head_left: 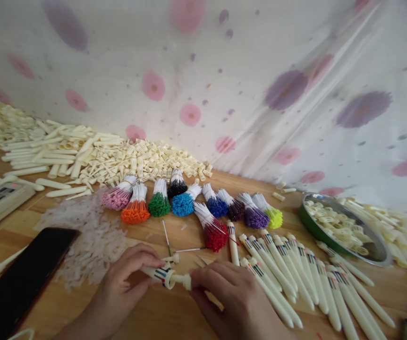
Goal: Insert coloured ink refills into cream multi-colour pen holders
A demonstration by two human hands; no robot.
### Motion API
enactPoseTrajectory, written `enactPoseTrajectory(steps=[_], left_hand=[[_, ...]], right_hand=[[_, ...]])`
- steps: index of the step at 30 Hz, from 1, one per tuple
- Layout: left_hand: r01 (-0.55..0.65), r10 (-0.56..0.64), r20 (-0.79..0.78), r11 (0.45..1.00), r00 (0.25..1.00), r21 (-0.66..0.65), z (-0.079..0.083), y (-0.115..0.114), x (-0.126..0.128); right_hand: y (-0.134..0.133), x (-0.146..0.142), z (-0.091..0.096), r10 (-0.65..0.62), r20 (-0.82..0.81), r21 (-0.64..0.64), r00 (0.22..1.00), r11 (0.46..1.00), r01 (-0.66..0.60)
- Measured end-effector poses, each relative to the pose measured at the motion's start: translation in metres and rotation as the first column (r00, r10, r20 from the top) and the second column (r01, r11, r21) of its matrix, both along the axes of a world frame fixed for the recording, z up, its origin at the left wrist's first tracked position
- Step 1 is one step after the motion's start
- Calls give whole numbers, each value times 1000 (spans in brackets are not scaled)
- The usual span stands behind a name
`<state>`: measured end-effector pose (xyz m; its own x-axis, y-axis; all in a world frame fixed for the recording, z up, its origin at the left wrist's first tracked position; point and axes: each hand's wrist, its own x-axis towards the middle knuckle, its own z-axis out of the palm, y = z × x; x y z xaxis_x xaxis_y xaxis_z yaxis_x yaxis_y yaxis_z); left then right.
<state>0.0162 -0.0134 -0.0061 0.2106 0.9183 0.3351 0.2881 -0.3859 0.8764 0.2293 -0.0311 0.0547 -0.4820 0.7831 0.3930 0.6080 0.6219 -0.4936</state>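
Note:
Between the thumb and fingers of my left hand (pixel 127 278) is a cream multicolour pen barrel (pixel 160 275) with coloured sliders in its slots, its open end turned to the right. My right hand (pixel 230 293) pinches a small cream stepped plastic plug (pixel 185 282), whose narrow end meets the barrel's opening; how far it goes in I cannot tell. Just behind the barrel lies another small cream piece (pixel 173 259). Loose refills lie beyond my hands, one with a green end (pixel 166 236) and a dark one (pixel 190 249).
Bundled coloured refills (pixel 182 203) stand in a row. Assembled pens (pixel 295 269) fan out at right, beside a green-sided metal bowl (pixel 308 226) of cream parts. Cream parts (pixel 136 158) heap at back left. A phone (pixel 22 283) and clear small pieces (pixel 86 231) lie left.

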Motion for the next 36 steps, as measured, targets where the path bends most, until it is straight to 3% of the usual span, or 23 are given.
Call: enactPoseTrajectory(steps=[5,14,36], left_hand=[[-22,21,-34,999,999,-41,0,-2,4],[-27,32,42,992,999,-127,3,-2,6],[2,6,69,993,998,-116,-1,-8,9]], right_hand=[[1,-3,-3,1,7,-53,1000,999,-1],[1,3,3,3,52,-61,999,998,0],[-3,-1,2,19,46,-86,999,996,-15]])
